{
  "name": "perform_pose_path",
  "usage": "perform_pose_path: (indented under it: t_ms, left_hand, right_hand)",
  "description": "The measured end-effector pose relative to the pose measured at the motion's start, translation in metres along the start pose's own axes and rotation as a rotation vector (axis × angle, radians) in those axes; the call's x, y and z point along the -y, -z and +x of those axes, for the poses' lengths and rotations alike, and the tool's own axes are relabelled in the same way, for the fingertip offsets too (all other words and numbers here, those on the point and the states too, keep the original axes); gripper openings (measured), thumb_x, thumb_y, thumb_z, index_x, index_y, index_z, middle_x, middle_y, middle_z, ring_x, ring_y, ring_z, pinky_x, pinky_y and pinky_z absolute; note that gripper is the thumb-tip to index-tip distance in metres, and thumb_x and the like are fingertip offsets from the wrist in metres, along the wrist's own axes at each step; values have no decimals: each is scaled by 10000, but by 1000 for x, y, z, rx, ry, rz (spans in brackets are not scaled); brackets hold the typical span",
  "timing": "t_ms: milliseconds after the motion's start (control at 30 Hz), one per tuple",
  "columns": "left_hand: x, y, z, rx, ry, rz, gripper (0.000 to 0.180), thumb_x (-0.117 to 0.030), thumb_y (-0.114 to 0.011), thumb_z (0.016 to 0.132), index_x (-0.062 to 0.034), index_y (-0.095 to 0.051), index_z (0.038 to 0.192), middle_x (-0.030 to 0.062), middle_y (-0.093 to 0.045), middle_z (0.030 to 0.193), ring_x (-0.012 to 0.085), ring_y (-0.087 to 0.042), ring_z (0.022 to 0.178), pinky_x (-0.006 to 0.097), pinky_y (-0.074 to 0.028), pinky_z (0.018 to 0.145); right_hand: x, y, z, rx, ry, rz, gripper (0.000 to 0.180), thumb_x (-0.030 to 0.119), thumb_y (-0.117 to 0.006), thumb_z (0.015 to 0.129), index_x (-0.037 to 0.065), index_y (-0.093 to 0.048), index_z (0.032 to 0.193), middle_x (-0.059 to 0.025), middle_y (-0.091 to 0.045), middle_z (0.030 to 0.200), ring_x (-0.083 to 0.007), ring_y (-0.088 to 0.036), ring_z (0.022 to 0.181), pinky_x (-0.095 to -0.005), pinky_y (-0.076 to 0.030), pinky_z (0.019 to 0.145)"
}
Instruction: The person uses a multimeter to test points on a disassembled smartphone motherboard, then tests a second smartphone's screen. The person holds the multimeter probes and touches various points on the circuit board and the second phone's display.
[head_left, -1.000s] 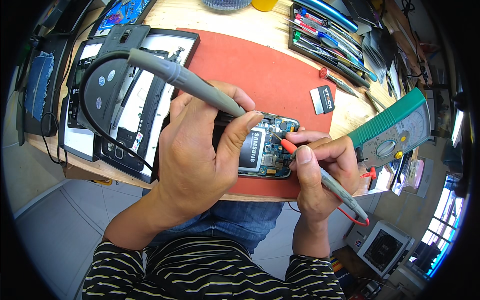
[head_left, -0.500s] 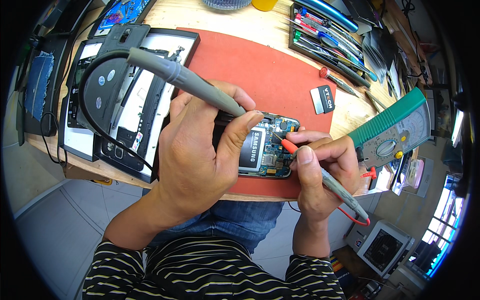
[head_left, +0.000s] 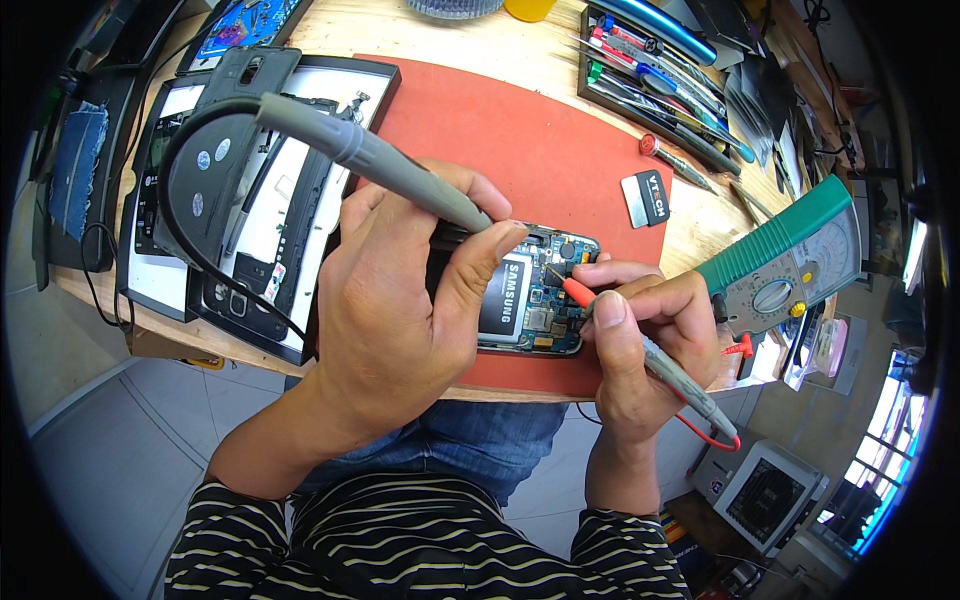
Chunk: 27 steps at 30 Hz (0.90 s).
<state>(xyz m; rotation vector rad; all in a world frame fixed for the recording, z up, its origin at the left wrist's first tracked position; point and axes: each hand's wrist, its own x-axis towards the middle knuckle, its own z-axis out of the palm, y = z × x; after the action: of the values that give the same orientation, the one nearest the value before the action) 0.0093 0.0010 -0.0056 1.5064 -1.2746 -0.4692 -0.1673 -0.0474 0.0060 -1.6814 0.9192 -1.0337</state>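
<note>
An opened phone (head_left: 545,318) lies on a red mat, its blue circuit board bare beside a black-and-grey battery (head_left: 501,300). My left hand (head_left: 400,290) pinches a thick grey pen-shaped tool (head_left: 365,150) with a black cable; its tip is hidden behind my thumb and fingers at the phone's upper edge. In my right hand (head_left: 650,330) is a grey test probe (head_left: 680,382) with a red collar and red lead. Its thin metal tip touches or hovers just over the board; I cannot tell which. My right fingertips rest at the phone's right end.
Right of the mat (head_left: 480,130) leans a green-cased analog multimeter (head_left: 775,275). A black tool tray (head_left: 660,85) sits at the back right, near a red-capped screwdriver (head_left: 675,160) and a small card (head_left: 645,200). Phone covers fill a white-lined box (head_left: 345,85) on the left.
</note>
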Motion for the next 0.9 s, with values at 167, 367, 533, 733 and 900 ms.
perform_pose_path:
  t_ms: [167,367,533,733,900]
  left_hand:
    - [1,2,0,48,-11,12,141,0,-634,926,20,-552,1040,84,-608,980,174,-665,947,257,-524,804]
    - [1,2,0,45,-25,23,151,-1,-634,927,15,-548,1050,84,-611,979,161,-661,938,246,-523,788]
    - [1,2,0,44,-20,22,153,0,-634,927,13,-547,1053,82,-610,982,158,-660,940,247,-522,793]
    - [0,2,0,47,-12,22,154,1,-636,925,13,-548,1051,83,-609,984,161,-661,941,248,-523,796]
    - [1,2,0,41,-34,35,152,2,-638,923,15,-551,1047,84,-609,983,169,-662,946,255,-524,799]
  right_hand:
    - [-1,0,1,8,49,-44,170,53,-677,884,0,-516,879,-204,-662,902,-200,-660,895,-296,-535,767]
    - [0,-1,0,6,27,-21,164,45,-673,883,2,-514,879,-206,-662,905,-203,-659,909,-293,-533,765]
    - [1,0,-1,-4,-11,-20,169,46,-678,879,4,-514,875,-206,-663,913,-203,-658,920,-292,-533,764]
    - [0,0,-1,-1,4,-2,168,47,-677,879,6,-514,872,-208,-663,919,-209,-657,926,-294,-532,773]
    - [1,1,-1,3,-16,-8,162,47,-673,884,1,-518,876,-221,-665,941,-202,-653,917,-292,-529,777]
